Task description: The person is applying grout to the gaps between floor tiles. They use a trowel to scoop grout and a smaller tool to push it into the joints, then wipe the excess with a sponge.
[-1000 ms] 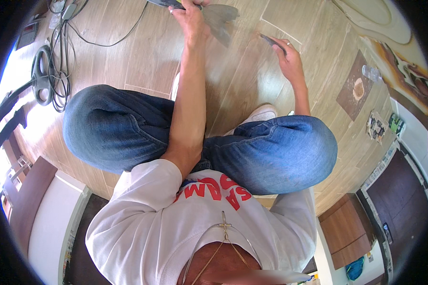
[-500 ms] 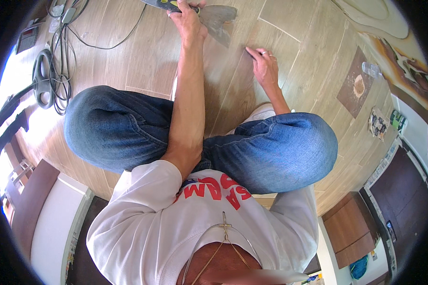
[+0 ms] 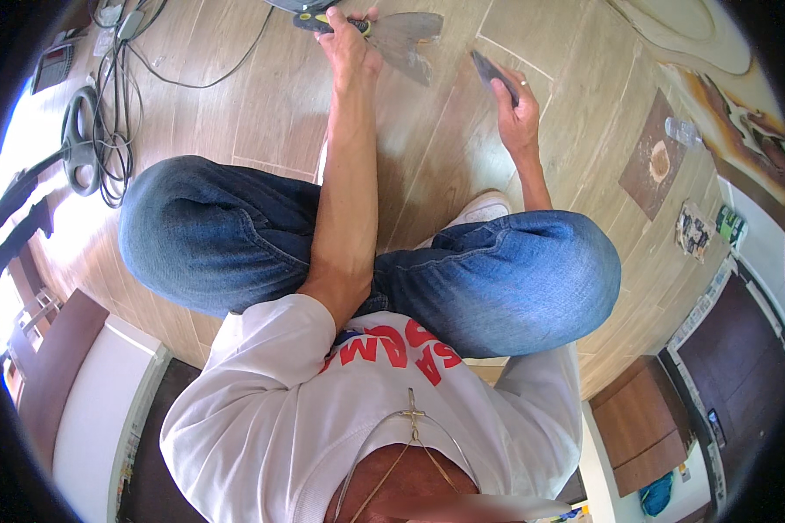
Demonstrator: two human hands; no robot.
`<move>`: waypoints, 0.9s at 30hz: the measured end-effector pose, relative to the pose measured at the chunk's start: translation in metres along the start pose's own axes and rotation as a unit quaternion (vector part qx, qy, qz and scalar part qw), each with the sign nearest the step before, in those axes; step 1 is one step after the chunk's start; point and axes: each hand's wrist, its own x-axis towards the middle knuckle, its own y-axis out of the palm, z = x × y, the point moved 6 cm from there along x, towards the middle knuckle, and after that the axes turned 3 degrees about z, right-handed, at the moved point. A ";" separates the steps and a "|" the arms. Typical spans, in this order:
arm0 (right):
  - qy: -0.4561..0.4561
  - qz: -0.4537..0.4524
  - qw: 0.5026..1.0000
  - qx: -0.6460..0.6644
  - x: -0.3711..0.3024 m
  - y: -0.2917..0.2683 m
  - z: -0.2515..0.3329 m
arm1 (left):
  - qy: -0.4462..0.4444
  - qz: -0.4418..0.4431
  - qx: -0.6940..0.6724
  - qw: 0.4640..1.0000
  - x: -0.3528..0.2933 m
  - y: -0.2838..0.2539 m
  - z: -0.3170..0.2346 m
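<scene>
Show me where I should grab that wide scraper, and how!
Take the scraper by its black-and-yellow handle, probably from the person's left: that end sticks out past the left hand, while the wide, flat blade fans out to the right.

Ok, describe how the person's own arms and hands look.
The left sleeve is white, short and loose, leaving the forearm bare. The right sleeve is white too, its end hidden. The left hand and right hand wear no gloves; a pale ring shows on the right.
</scene>
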 end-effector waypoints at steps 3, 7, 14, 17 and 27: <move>-0.058 -0.049 0.997 -0.002 0.011 0.014 0.044 | -0.109 -0.067 -0.127 0.984 0.001 -0.011 0.026; -0.216 -0.045 0.947 -0.234 -0.005 0.038 0.051 | -0.185 -0.108 -0.201 0.956 0.001 -0.013 0.044; -0.093 0.050 0.936 -0.336 -0.004 0.025 -0.035 | -0.161 -0.015 -0.296 0.941 0.072 -0.045 0.033; -0.018 0.046 0.925 -0.376 0.021 0.008 -0.071 | -0.137 -0.014 -0.228 0.964 0.067 -0.032 0.041; -0.024 0.100 0.900 -0.423 0.027 0.025 -0.087 | -0.109 -0.031 -0.242 0.964 0.069 -0.044 0.040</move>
